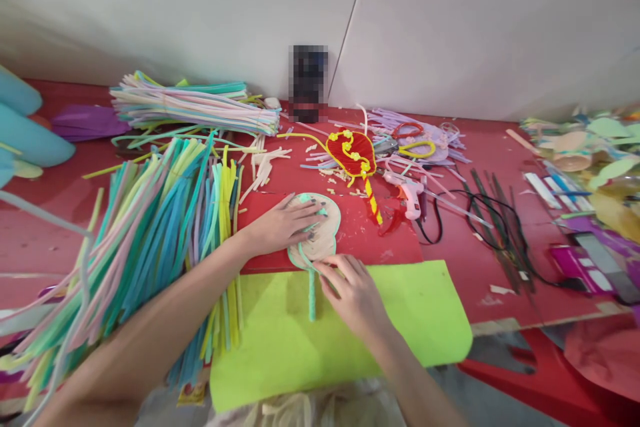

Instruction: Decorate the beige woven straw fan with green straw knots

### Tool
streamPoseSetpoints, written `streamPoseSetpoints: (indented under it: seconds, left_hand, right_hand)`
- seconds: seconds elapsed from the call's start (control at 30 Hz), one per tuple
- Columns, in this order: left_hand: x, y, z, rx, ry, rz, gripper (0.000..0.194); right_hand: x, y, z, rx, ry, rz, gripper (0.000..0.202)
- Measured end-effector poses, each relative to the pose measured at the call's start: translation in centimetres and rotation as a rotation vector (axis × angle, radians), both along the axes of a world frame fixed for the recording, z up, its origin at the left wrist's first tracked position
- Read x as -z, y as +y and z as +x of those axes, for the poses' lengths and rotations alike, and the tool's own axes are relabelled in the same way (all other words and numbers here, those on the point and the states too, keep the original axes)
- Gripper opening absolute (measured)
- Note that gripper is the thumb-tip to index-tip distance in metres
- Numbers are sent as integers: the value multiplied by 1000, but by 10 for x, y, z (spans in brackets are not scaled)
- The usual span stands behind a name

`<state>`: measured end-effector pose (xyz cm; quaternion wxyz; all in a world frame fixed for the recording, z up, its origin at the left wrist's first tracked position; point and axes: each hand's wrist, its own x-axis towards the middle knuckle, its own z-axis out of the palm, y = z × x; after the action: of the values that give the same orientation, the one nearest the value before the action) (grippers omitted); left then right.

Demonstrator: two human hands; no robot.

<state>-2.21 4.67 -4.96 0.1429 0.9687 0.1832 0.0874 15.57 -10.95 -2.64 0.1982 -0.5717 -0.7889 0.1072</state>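
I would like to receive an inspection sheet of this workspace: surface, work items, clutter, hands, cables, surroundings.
Surface: red table; lime-green mat at its front edge.
Work items: cream fan with mint-green edging, lying flat.
Clutter: pipe-cleaner bundles, red-and-yellow fan, scissors, glue gun.
Hands: left hand lies on the cream fan; right hand is at its lower edge.
Cables: black cable looped at right.
Surroundings: pale wall behind.

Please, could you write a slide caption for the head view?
Left hand on a pale fan, right hand at its edge, pipe cleaners alongside.
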Motion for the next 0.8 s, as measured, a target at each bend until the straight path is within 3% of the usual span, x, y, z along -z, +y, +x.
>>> streamPoseSetpoints:
  seconds: [0.3, 0.63, 0.8]
  left_hand:
    - [-2, -1, 0, 3, 21, -10, 48]
    - [-5, 0, -1, 6, 40, -57, 48]
    - [-8, 1, -1, 17, 67, -104, 62]
  right_hand:
    - [-7, 14, 20, -30, -20, 15, 39]
    - [9, 46, 42, -184, -42, 93, 33]
    - [12, 49, 42, -177, -114, 151, 28]
